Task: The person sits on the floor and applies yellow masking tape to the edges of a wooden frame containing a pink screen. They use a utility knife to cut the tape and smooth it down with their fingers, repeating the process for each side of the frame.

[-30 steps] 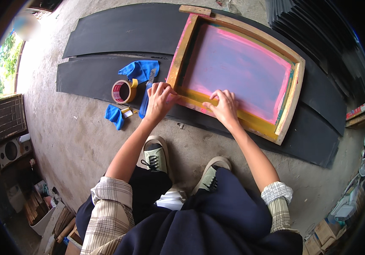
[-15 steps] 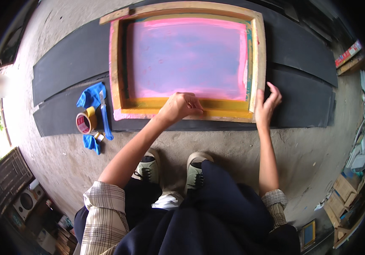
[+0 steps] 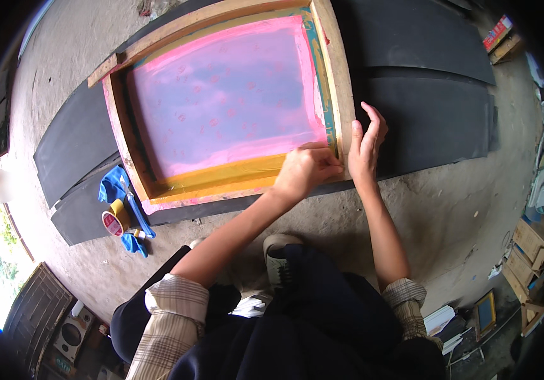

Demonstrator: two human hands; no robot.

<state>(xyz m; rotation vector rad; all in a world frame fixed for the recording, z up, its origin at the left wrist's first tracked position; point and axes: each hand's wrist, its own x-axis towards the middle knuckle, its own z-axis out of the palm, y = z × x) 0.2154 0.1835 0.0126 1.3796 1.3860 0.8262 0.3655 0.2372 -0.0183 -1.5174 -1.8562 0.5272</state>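
Note:
A wooden screen-printing frame lies tilted on black boards, its mesh lilac inside a bright pink border with small reddish marks. Along the near inner edge runs a strip of yellow tape. My left hand is closed, knuckles up, over the near rail by its right corner; whatever its fingers may hold is hidden. With fingers apart, my right hand rests its thumb side against the outside of the right rail near that corner.
Left of the frame lie a roll of yellow tape, a blue cloth-like piece and a slim blue-handled tool. A short wooden block sits at the frame's far left corner. Black boards extend rightward over the concrete floor.
My left hand has slid right along the near rail, from its middle to the right corner. The view has turned, so the frame appears tilted and further left. My right hand stays beside the right rail.

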